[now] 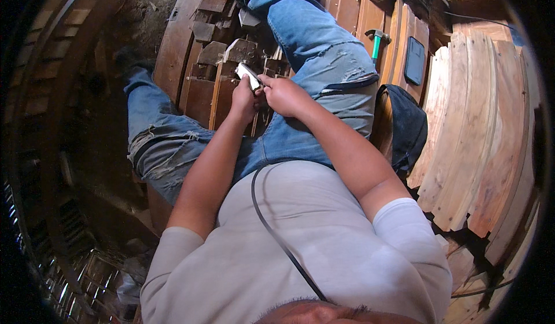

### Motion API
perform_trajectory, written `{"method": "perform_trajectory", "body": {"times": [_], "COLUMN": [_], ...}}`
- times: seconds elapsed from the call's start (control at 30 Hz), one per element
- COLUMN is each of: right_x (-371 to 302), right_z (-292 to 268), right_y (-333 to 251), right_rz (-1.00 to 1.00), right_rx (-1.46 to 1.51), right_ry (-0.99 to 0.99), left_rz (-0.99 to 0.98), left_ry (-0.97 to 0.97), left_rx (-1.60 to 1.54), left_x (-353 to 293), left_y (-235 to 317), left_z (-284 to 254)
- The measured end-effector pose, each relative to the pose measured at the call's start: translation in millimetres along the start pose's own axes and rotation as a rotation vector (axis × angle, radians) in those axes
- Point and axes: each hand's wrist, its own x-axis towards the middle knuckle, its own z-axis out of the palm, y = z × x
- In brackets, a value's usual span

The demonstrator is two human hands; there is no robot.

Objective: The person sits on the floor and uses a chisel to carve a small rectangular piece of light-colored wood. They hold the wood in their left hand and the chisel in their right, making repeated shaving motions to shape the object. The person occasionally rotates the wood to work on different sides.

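Note:
My left hand (245,100) is closed around a small pale block (247,75) with a bright white face, held up between my legs. Close against it, my right hand (282,95) is closed too, its thumb and fingertips pinched at the block's lower right side. A thin dark edge shows there, but what the right fingers hold is too small to name. Just beyond both hands lie rough wooden offcuts (240,51) on reddish-brown planks (196,95).
A hammer (377,45) with a green handle and a dark phone (414,61) lie on planks at the right. Near them are a dark cloth item (409,124) and pale boards (462,121). A black cable (272,231) runs down my shirt.

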Motion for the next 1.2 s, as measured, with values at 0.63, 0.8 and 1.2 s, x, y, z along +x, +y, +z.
{"method": "perform_trajectory", "body": {"times": [0.63,0.8,1.2], "right_x": [22,24,-23], "right_z": [25,12,-26], "right_y": [20,6,-8], "right_rz": [-0.014,0.126,0.235], "right_rx": [0.162,0.296,0.436], "right_ry": [0.055,-0.039,-0.131], "left_rz": [0.05,0.074,0.05], "left_ry": [0.055,0.082,-0.079], "left_rx": [-0.007,0.066,-0.004], "left_x": [19,1,-32], "left_y": [-15,-7,22], "left_z": [-11,-3,-12]}}
